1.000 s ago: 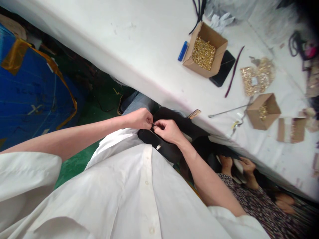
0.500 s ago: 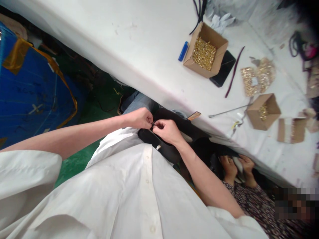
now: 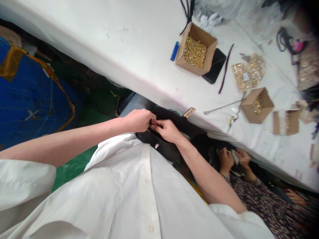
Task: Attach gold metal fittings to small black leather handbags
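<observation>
My left hand [image 3: 141,120] and my right hand [image 3: 167,130] meet close together over my lap, fingertips nearly touching. Both are closed in a pinch around a thin black strip [image 3: 150,123], mostly hidden by the fingers. Beneath them lies a black item that looks like a bag [image 3: 165,149], with a small white piece on its near side. A tan hang tag [image 3: 189,112] rests against the table's edge, just beyond the black material.
On the white table [image 3: 99,49] stand a carton of gold-coloured metal pieces [image 3: 195,51], a blue lighter [image 3: 174,51], a black phone [image 3: 214,66] and a smaller carton [image 3: 257,105]. A blue bundle [image 3: 32,99] sits at left. A co-worker's hands [image 3: 234,157] show at right.
My left hand has come closer to my right, its back turned up more, covering more of the strip. The view has shifted slightly, so the table things appear further left.
</observation>
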A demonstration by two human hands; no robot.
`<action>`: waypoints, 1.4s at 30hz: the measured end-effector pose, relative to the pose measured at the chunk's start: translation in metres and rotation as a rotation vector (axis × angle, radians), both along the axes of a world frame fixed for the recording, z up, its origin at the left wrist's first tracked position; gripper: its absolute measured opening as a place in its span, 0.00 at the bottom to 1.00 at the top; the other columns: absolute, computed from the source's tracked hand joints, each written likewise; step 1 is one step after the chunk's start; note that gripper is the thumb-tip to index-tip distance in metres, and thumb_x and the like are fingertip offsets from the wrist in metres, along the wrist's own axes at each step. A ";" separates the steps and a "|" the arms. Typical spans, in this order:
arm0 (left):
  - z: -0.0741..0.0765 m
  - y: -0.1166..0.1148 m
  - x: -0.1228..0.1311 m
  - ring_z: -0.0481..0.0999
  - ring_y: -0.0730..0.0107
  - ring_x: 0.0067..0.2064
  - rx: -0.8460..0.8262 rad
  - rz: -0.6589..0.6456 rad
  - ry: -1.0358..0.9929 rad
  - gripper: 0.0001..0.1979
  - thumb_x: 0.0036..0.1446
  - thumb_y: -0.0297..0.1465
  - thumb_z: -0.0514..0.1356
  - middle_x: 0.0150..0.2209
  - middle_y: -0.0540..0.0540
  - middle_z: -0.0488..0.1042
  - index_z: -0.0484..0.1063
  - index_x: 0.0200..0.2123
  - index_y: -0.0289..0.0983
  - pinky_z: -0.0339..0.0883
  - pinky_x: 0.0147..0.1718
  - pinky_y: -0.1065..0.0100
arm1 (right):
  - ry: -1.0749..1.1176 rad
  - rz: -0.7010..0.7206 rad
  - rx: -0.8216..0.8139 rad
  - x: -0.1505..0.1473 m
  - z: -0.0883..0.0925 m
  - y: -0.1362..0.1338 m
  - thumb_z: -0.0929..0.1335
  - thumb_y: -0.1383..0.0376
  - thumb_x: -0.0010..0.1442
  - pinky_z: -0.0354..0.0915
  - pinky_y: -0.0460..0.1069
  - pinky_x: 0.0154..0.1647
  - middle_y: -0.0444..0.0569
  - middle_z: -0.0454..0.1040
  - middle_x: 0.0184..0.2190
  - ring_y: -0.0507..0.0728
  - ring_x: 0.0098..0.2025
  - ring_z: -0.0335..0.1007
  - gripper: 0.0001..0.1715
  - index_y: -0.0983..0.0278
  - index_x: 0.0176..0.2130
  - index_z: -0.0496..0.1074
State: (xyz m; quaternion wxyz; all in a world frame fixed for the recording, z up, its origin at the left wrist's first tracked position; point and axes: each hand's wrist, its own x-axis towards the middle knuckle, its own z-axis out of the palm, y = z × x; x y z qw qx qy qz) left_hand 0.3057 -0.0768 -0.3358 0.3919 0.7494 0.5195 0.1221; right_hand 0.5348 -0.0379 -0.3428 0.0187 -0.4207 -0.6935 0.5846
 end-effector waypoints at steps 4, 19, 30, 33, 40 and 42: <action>0.005 0.000 0.005 0.82 0.53 0.40 0.036 -0.050 0.154 0.15 0.59 0.26 0.66 0.42 0.42 0.85 0.85 0.48 0.44 0.55 0.31 0.61 | -0.012 -0.053 -0.057 0.003 -0.002 0.000 0.74 0.48 0.63 0.61 0.50 0.36 0.43 0.76 0.29 0.56 0.33 0.67 0.21 0.64 0.35 0.82; -0.014 0.020 -0.001 0.74 0.64 0.28 -0.017 -0.246 -0.030 0.14 0.59 0.25 0.60 0.32 0.46 0.84 0.88 0.37 0.42 0.59 0.29 0.64 | -0.093 -0.142 -0.141 0.014 -0.004 -0.006 0.79 0.48 0.60 0.63 0.49 0.34 0.46 0.83 0.33 0.57 0.33 0.74 0.22 0.65 0.38 0.85; -0.017 0.014 -0.009 0.77 0.65 0.34 0.025 -0.261 -0.095 0.14 0.61 0.26 0.58 0.37 0.43 0.84 0.85 0.37 0.38 0.59 0.31 0.66 | -0.299 0.115 0.338 0.011 0.018 0.003 0.75 0.65 0.71 0.73 0.53 0.53 0.47 0.89 0.50 0.65 0.53 0.85 0.12 0.53 0.49 0.90; -0.022 0.003 -0.004 0.77 0.65 0.33 -0.049 -0.146 -0.120 0.12 0.59 0.25 0.58 0.34 0.44 0.82 0.83 0.37 0.37 0.59 0.32 0.66 | -0.266 0.158 0.258 0.012 0.026 0.001 0.75 0.65 0.71 0.74 0.50 0.53 0.47 0.89 0.48 0.63 0.52 0.86 0.11 0.56 0.50 0.90; -0.058 0.016 -0.001 0.81 0.58 0.39 -0.143 -0.166 -0.201 0.15 0.62 0.28 0.56 0.38 0.45 0.84 0.85 0.42 0.39 0.67 0.38 0.64 | -0.358 0.238 0.433 0.024 0.059 0.016 0.77 0.56 0.70 0.73 0.51 0.49 0.54 0.87 0.53 0.67 0.54 0.85 0.16 0.60 0.54 0.87; -0.057 0.019 -0.001 0.81 0.56 0.39 -0.148 -0.192 -0.189 0.15 0.61 0.28 0.56 0.38 0.44 0.84 0.85 0.41 0.39 0.68 0.37 0.64 | -0.257 0.220 0.453 0.039 0.082 0.023 0.78 0.55 0.70 0.73 0.51 0.51 0.54 0.87 0.53 0.66 0.54 0.85 0.18 0.60 0.55 0.87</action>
